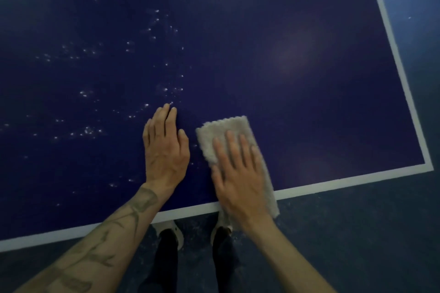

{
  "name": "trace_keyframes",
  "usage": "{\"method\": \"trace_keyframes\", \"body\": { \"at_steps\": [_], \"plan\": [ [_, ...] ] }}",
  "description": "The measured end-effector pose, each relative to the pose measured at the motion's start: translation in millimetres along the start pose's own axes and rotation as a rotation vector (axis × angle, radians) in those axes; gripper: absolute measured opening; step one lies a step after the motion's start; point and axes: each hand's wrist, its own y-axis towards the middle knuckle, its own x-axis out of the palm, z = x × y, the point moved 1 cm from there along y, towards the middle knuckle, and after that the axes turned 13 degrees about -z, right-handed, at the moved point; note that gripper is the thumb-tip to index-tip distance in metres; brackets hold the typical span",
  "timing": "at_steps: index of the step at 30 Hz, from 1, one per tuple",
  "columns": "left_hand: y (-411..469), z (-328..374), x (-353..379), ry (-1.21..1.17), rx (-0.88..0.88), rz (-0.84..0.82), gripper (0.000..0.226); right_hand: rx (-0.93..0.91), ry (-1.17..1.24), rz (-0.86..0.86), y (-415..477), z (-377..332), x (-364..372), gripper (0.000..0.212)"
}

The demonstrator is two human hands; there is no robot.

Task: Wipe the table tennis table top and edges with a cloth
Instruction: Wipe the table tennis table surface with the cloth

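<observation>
A folded cloth point(234, 147) is pressed flat on the blue table point(297, 66) by the right hand point(240, 173); the left hand point(165, 147) is laid flat beside it, near the white edge line point(345, 183).

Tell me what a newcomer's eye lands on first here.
The pale cloth stands out against the dark blue table, pressed flat under the right hand near the front edge, its lower end overhanging the white border line. Beside it the left hand rests flat on the table. Bright white specks scatter over the left half of the surface.
</observation>
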Motion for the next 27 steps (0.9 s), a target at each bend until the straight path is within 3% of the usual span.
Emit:
{"method": "trace_keyframes", "body": {
  "at_steps": [4,7,9,11,14,18,21,23,27],
  "plan": [
    [-4.0,-37.6,-25.9,0.063,0.113,-0.021,0.050,0.294,0.063,-0.006,14.3,17.5,-18.7,0.063],
    [3.0,-75.0,-49.4,0.087,0.068,-0.014,0.049,0.405,0.141,0.070,56.0,-28.8,-21.0,0.066],
    [10.6,-97.7,-60.9,0.113,0.046,-0.005,0.048,0.331,0.151,0.073,69.6,-78.4,-9.3,0.068],
    [21.9,-115.7,-70.4,0.153,0.051,-0.008,0.048,0.141,0.110,0.052,59.2,-123.0,9.9,0.067],
    [39.5,-134.6,-79.8,0.191,0.067,-0.028,0.048,-0.030,0.033,0.005,26.6,-126.9,23.6,0.064],
    [45.4,-147.3,-80.6,0.206,0.094,-0.051,0.050,0.271,0.071,0.007,34.2,-77.3,2.5,0.064],
    [45.7,-151.0,-76.9,0.196,0.097,-0.041,0.049,0.412,0.141,0.086,78.8,-89.3,-7.5,0.065],
    [45.9,-152.6,-77.1,0.195,0.096,-0.038,0.049,0.348,0.161,0.094,96.9,-125.6,-2.2,0.066],
    [46.7,-151.0,-80.9,0.196,0.102,-0.042,0.050,-0.014,0.040,0.029,61.4,-176.9,27.5,0.064]
  ]
}}
